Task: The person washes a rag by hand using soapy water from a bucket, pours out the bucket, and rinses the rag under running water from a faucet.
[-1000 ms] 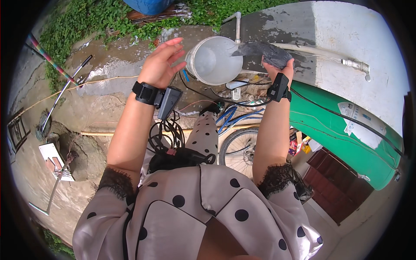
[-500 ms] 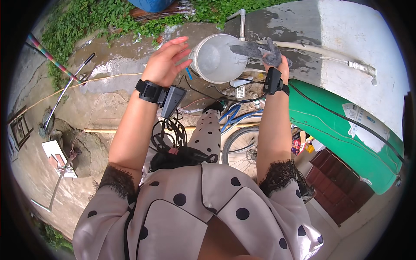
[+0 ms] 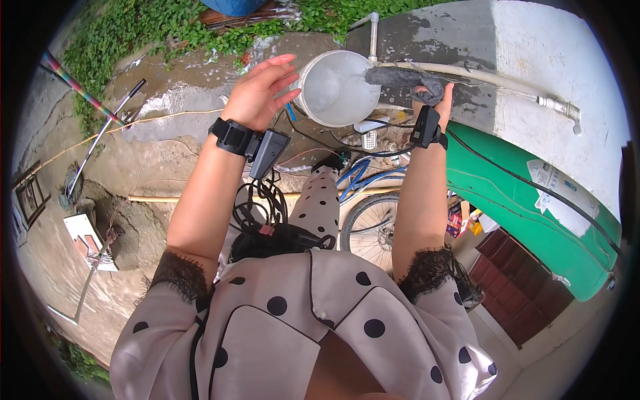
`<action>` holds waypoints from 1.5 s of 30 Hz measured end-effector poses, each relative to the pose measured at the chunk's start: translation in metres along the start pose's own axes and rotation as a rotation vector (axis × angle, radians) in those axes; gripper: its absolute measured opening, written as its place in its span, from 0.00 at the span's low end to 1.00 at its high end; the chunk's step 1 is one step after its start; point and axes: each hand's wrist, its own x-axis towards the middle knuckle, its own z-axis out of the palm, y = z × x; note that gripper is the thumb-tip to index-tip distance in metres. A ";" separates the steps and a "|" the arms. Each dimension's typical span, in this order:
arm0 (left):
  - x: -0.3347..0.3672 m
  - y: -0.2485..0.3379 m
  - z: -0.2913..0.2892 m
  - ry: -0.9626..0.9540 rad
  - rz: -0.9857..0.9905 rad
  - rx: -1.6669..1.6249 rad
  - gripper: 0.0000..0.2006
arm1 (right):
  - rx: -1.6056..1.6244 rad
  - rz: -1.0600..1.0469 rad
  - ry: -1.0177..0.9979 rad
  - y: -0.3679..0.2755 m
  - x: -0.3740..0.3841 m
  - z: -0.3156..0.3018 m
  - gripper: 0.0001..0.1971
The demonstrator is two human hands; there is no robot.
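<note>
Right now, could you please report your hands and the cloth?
Left hand open, empty, left of bucket. Right hand bearing cloth, grip partly hidden. Cloth's end over bucket's rim in view. Pipe behind it.

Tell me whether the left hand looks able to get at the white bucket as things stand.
Probably yes: the left hand, open and holding nothing, is beside the white bucket, with nothing visible between them; the grey cloth in the right hand is at the opposite side.

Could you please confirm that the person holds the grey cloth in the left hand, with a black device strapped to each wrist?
Not quite: the head view shows the grey cloth in the right hand; the left hand is empty. The rest is right.
</note>
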 end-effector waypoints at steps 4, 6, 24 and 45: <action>0.007 -0.004 0.002 -0.016 -0.001 -0.001 0.18 | 0.737 0.208 -0.245 0.017 -0.004 0.000 0.09; 0.010 -0.008 0.008 -0.050 -0.029 -0.023 0.18 | 0.728 0.163 -0.061 0.027 -0.010 0.008 0.06; 0.147 -0.062 0.158 -0.189 -0.725 0.052 0.46 | -0.684 -0.293 -0.027 0.001 -0.054 0.047 0.13; 0.178 -0.113 0.168 -0.244 -0.553 0.541 0.16 | -1.070 -0.511 0.362 0.039 0.007 0.010 0.27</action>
